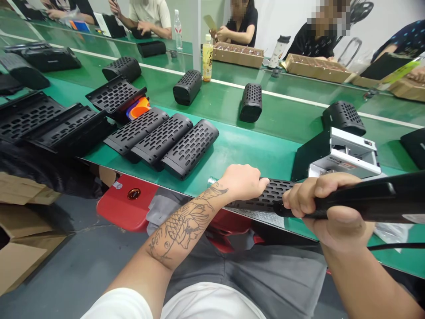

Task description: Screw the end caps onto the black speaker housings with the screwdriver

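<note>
Matt black slotted cover [274, 190] on a smooth, lightly shiny green tabletop [262, 148].
The power tool [375, 195] has a glossy black body, plastic by the look; the row of 3 perforated housings [192, 148] has a dull satin finish, like moulded plastic. The small machine [353, 164] shows smooth white panels and a flat black side, painted metal in appearance. The stool [124, 208] is slick red plastic, the bag [393, 235] thin, crinkled clear film, the water bottle [178, 33] transparent plastic. The trousers [282, 270] are soft grey cloth, the T-shirt [209, 305] white cloth, the carton [31, 261] plain matt brown cardboard.
</note>
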Available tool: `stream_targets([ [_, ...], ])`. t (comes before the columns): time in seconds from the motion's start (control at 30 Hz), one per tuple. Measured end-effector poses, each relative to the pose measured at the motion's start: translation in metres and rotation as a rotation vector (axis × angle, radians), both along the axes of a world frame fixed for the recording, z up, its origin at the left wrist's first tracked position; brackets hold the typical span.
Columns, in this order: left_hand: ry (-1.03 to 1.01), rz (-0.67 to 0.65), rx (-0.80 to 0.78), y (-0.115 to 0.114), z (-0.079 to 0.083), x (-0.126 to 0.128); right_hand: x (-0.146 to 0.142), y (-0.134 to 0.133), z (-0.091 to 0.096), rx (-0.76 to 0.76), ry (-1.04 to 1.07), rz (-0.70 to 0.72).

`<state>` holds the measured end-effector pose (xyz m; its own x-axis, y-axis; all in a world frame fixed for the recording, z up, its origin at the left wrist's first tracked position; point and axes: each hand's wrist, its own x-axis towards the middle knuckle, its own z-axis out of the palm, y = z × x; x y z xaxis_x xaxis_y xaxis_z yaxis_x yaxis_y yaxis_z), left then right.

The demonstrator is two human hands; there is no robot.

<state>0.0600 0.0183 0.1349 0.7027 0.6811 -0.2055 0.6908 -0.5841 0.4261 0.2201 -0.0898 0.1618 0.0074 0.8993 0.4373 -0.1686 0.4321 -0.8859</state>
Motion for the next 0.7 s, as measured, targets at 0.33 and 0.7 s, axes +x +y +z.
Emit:
stream_targets([
  [0.33, 0.026, 0.019, 0.004, -0.001, 0.002, -0.001, 0.001, -0.006, -0.002, -0.023, -0.058, -0.032],
  [0.7, 0.042, 0.101, -0.009, -0.009, -0.002, 0.002, 0.144, 0.045, -0.008, 0.310, -0.278, -1.030],
])
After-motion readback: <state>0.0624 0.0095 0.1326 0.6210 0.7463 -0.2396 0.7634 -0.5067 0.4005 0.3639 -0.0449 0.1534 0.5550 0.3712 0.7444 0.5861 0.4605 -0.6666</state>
